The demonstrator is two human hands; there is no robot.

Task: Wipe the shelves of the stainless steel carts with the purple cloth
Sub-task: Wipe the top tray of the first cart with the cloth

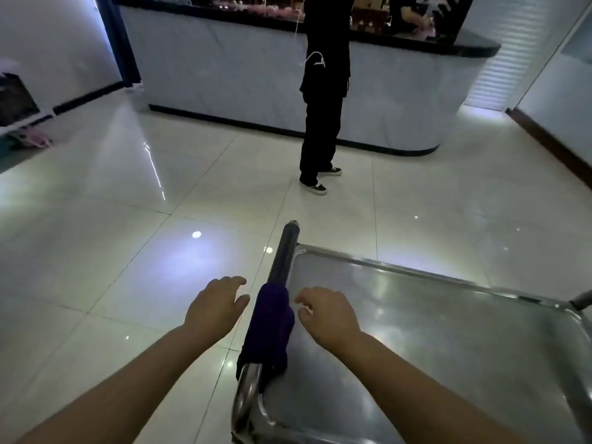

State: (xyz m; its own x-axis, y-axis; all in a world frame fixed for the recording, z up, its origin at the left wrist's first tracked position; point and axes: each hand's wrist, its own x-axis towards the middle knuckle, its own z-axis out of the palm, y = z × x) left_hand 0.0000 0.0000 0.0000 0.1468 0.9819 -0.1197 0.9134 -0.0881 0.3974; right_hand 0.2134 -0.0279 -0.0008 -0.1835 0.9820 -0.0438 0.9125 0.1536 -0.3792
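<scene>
Cloth [269,331]: purple, draped over the cart's handle [282,261], bunched along the nearer half of the bar; the lower end hangs down past the bar's bend. It lies between the two hands and neither hand touches it.

Left hand [216,306]: palm down, fingers loosely spread and relaxed, holding nothing. It hovers just left of the cloth, over the floor [112,235], fingertips pointing toward the bar.

Right hand [326,314]: palm down, fingers slightly bent and apart, holding nothing. It hovers just right of the cloth, above the near-left part of the shelf [432,341].

Cart: stainless steel; top shelf is a shallow tray with a raised rim, reflective, nothing lying on it. It extends to the right of and beyond the right hand. The handle runs along its left edge, between the hands, and rises away from them; its far end is dark.

Floor: glossy pale tiles, left of and beyond the left hand.

Person [323,100]: in dark clothes and dark shoes, standing well beyond both hands in front of a white counter [224,68] with a dark top.
</scene>
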